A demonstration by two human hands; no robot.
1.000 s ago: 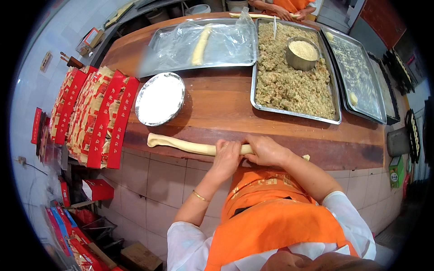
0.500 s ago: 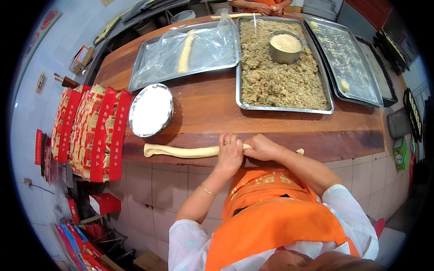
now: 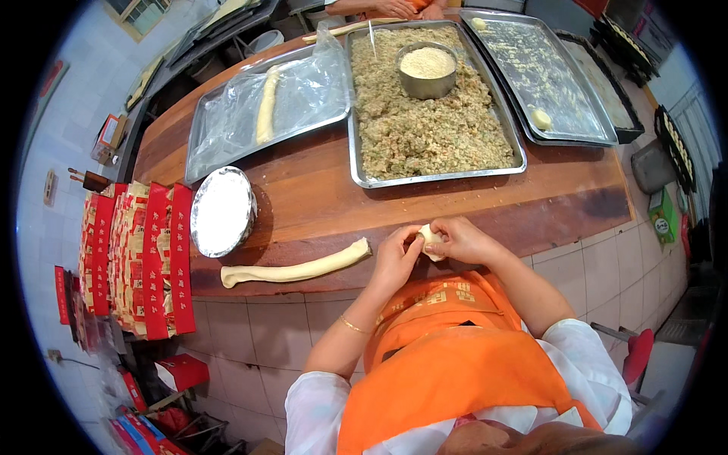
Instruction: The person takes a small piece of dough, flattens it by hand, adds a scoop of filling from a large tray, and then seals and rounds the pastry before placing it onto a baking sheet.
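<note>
Close to the table's near edge, my left hand [image 3: 399, 256] and my right hand [image 3: 461, 241] meet around a small piece of pale dough [image 3: 431, 240]. Fingers of both hands pinch it, and it is lifted just off the wood. Its underside is hidden by my fingers. To the left of my left hand lies a long dough rope [image 3: 296, 271], apart from both hands, with a rough torn right end. Beyond the rope stands a foil-lined bowl of white flour [image 3: 221, 212].
A metal tray of crumbly filling [image 3: 436, 144] carries a bowl of pale crumbs [image 3: 428, 70]. Left of it, a plastic-covered tray [image 3: 220, 129] holds another dough rope [image 3: 268, 106]. At right, a greased tray [image 3: 565, 83] bears dough balls. Red packages [image 3: 152, 262] stack at left. A co-worker's hands [image 3: 398, 7] show at the far edge.
My left hand has let go of the dough rope, and both hands now hold a small dough piece. The rope lies loose. The view has shifted, moving the trays leftward.
</note>
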